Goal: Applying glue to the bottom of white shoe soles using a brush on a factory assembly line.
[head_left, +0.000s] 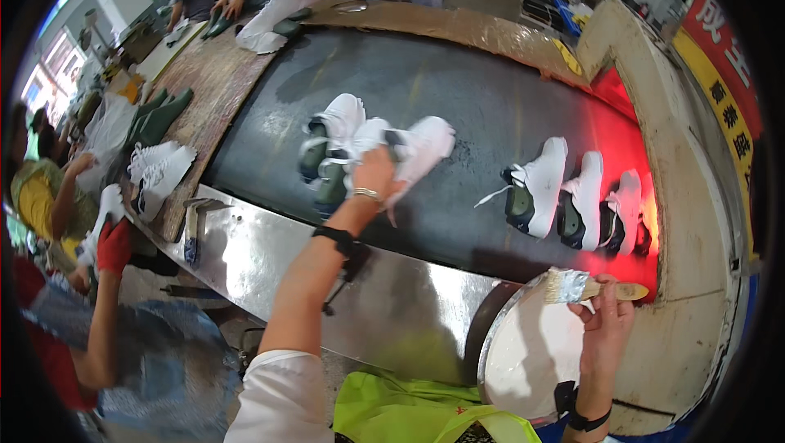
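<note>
My left hand (374, 173) reaches over the dark conveyor belt (458, 75) and grips a white shoe upper (429, 149) near its ankle opening. The hand is slightly blurred and hides part of that shoe. Just left of it lie two more white shoes, one of them a lace-up upper (343, 116) on a green last. My right hand (607, 316) is closed around the wooden handle of a paintbrush (572, 286), its pale bristles pointing left. Below the brush stands a round tub (484, 361) with white liquid in it.
Several white shoes (540, 185) line up at the right, by a red-lit machine opening (613, 91). A metal ledge (392, 296) borders the belt. White uppers (163, 173) and green lasts (159, 120) lie on the left bench. Co-workers, some in red gloves (113, 247), handle shoes nearby.
</note>
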Tool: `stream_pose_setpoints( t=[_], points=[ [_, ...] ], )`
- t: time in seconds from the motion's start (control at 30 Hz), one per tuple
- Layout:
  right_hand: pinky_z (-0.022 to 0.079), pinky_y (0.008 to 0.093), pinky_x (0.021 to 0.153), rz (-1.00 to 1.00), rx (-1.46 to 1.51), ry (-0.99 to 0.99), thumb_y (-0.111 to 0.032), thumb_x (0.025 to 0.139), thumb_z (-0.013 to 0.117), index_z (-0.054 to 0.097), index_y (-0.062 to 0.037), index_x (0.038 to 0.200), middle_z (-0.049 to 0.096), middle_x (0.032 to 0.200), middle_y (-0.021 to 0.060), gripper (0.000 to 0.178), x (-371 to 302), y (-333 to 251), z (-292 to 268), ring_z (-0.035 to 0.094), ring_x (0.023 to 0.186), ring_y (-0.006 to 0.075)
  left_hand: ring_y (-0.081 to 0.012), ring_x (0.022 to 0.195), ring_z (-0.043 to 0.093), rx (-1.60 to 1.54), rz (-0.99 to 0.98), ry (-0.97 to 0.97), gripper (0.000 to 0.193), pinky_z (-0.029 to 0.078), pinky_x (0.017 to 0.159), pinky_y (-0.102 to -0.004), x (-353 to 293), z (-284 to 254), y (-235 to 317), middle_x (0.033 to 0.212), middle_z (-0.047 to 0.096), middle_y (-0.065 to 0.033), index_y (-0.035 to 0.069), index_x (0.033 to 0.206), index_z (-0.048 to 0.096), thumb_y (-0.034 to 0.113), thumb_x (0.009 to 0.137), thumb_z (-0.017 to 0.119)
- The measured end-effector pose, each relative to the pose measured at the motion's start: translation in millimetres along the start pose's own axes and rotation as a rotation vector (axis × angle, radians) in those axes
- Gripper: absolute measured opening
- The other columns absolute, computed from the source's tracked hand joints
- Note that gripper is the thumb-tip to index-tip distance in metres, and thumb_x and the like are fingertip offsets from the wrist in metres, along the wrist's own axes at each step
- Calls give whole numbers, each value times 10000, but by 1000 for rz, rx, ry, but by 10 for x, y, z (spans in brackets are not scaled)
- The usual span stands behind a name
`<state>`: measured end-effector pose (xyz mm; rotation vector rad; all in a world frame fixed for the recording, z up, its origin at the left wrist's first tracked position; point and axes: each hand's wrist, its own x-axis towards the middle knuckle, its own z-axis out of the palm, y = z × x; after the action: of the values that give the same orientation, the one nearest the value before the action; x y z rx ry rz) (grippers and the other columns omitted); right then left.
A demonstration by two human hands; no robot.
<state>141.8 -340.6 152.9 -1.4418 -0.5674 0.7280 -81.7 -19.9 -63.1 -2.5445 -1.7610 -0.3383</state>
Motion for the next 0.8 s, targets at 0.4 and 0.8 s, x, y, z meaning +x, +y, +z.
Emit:
stream_pose_setpoints(
  t=[0.4, 0.8],
  points=[
    [557, 265, 609, -29, 12, 182, -227, 950, 485, 529, 13, 1038, 597, 901, 91, 259, -480, -127, -596, 613, 792, 131, -324, 871, 655, -207, -735, -23, 933, 488, 817, -379, 408, -228, -232, 950, 660, -189, -80, 1173, 431, 682, 661, 595],
    [554, 297, 622, 10, -48, 200, -232, 944, 495, 562, 17, 1022, 543, 906, 59, 269, -996, -114, -1083, 565, 778, 114, -278, 1020, 602, -1117, -803, -236, 790, 456, 881, -382, -507, -474, -553, 1159, 594, -173, -28, 1197, 542, 602, 725, 610]
  ],
)
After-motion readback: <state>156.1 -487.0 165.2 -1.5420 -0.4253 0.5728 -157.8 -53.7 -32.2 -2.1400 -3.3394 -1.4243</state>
